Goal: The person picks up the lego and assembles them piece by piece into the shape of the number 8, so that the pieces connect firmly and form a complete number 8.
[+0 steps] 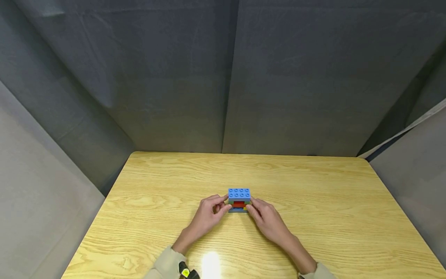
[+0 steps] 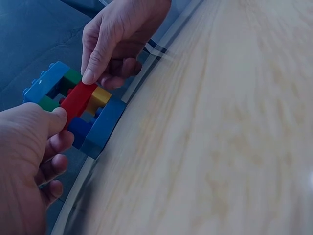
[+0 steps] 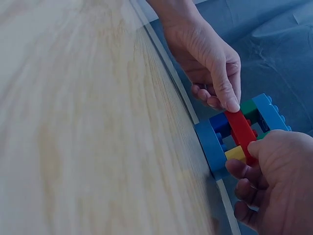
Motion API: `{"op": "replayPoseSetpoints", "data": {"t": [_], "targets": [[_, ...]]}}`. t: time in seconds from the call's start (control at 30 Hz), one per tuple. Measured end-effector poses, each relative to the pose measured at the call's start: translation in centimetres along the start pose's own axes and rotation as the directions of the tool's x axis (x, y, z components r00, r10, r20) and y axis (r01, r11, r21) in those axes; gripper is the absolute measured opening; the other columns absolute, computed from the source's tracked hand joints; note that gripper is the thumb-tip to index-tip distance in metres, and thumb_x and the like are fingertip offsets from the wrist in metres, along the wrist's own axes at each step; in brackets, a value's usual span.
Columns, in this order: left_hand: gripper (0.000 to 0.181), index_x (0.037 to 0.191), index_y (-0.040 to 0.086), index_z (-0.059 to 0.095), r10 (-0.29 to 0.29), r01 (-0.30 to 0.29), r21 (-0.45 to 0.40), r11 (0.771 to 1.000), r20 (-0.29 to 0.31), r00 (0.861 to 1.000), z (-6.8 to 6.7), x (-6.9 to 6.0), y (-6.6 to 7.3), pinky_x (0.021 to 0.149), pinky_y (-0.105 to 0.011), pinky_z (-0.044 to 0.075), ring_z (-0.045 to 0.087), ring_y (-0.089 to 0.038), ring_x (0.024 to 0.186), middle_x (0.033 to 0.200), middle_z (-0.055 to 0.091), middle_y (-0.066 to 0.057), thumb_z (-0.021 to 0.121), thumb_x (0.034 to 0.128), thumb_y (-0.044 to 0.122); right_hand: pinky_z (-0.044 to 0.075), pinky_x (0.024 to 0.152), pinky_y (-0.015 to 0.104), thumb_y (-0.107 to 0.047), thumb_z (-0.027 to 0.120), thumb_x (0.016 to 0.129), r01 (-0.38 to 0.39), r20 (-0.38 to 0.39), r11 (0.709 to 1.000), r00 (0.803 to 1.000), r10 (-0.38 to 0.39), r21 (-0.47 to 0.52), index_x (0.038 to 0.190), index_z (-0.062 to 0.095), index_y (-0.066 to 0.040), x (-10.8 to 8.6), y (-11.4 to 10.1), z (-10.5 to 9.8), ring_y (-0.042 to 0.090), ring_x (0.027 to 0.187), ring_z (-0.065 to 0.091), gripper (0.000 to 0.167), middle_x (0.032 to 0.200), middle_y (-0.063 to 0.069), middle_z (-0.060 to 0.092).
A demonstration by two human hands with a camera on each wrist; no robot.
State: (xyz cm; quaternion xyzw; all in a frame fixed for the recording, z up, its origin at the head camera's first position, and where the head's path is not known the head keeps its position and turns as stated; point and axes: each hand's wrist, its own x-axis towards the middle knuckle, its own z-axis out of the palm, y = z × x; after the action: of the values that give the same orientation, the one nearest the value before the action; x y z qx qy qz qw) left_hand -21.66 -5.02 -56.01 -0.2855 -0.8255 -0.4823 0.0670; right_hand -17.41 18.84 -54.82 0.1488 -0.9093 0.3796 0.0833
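Observation:
A small stack of toy building bricks stands on the table between both hands. Its top is a studded light blue brick (image 1: 239, 193), with green bricks (image 2: 73, 77) under its two ends. Below them a red brick (image 2: 76, 105) runs across, resting on a yellow brick (image 2: 100, 97) and a dark blue brick (image 3: 219, 124). Another light blue brick (image 3: 210, 149) forms the base. My left hand (image 1: 208, 215) pinches the stack's left end, thumb on the red brick. At the opposite end my right hand (image 1: 271, 223) does likewise. Fingers hide parts of the ends.
The wood-grain table (image 1: 156, 186) extends around the stack on all sides. Dark grey curtains (image 1: 174, 77) hang behind its far edge, and lighter cloth panels (image 1: 35, 193) flank it. A dark band with a yellow-green spot (image 1: 186, 272) is at the left sleeve.

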Motion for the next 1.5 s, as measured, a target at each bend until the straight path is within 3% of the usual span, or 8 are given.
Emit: {"op": "replayPoseSetpoints", "data": {"t": [0.33,0.47,0.6,1.1,1.27,1.5], "targets": [[0.036,0.128,-0.005,0.07,-0.015,0.015,0.0,1.0,0.009,1.0,-0.06,0.02,0.42,0.053,-0.016,0.033,0.04,-0.001,0.059,0.074,0.057,0.009,0.075,0.0985,0.016,0.056,0.094,0.052,-0.019,0.06,0.108,0.002,-0.032,0.999,0.999,-0.004,-0.054,0.138,0.062,0.009,-0.08,-0.52,0.23,0.035,0.117,0.069,0.041,0.123,0.019,0.072],[0.035,0.127,-0.005,0.071,-0.016,0.016,0.004,1.0,0.005,1.0,-0.05,0.01,0.5,0.053,-0.016,0.031,0.037,0.001,0.058,0.071,0.054,0.01,0.074,0.0991,0.017,0.059,0.086,0.046,-0.019,0.06,0.108,-0.008,-0.038,0.998,0.999,0.006,-0.067,0.136,0.063,0.009,-0.05,-0.68,0.27,0.02,0.094,0.072,0.04,0.099,0.004,0.075],[0.034,0.126,-0.005,0.071,-0.003,0.003,0.0,1.0,-0.007,1.0,-0.05,0.0,0.5,0.053,-0.016,0.03,0.036,0.002,0.057,0.069,0.051,0.011,0.073,0.0995,0.017,0.057,0.076,0.037,-0.02,0.06,0.108,-0.023,-0.037,0.998,0.999,0.02,-0.06,0.136,0.064,0.008,-0.01,-0.8,0.25,0.002,0.072,0.058,0.04,0.079,-0.009,0.063],[0.031,0.123,-0.005,0.073,0.019,-0.02,-0.032,0.999,-0.036,0.999,0.05,-0.13,0.41,0.051,-0.017,0.031,0.038,0.001,0.056,0.065,0.049,0.01,0.072,0.1006,0.017,0.048,0.059,0.024,-0.018,0.064,0.105,0.031,-0.123,0.999,0.992,-0.034,-0.025,0.12,0.075,0.004,0.15,-0.91,0.48,-0.002,0.061,0.05,0.028,0.069,-0.008,0.061],[0.029,0.119,-0.004,0.075,0.02,-0.021,-0.023,1.0,-0.065,0.998,0.16,-0.12,0.47,0.049,-0.016,0.031,0.039,0.001,0.055,0.064,0.05,0.01,0.074,0.0995,0.017,0.047,0.057,0.022,-0.016,0.065,0.105,0.03,-0.123,0.999,0.992,-0.032,-0.022,0.122,0.074,0.006,0.18,-0.84,0.6,-0.003,0.06,0.05,0.029,0.069,-0.007,0.062],[0.025,0.111,-0.002,0.08,-0.031,0.029,-0.019,0.999,-0.098,0.995,0.44,-0.13,0.64,0.049,-0.016,0.035,0.044,0.0,0.055,0.069,0.062,0.008,0.074,0.0994,0.019,0.044,0.052,0.021,-0.01,0.062,0.106,0.011,-0.077,1.0,0.997,-0.011,-0.003,0.133,0.066,0.008,0.1,-0.89,0.6,-0.002,0.06,0.049,0.033,0.074,-0.006,0.062]]}}
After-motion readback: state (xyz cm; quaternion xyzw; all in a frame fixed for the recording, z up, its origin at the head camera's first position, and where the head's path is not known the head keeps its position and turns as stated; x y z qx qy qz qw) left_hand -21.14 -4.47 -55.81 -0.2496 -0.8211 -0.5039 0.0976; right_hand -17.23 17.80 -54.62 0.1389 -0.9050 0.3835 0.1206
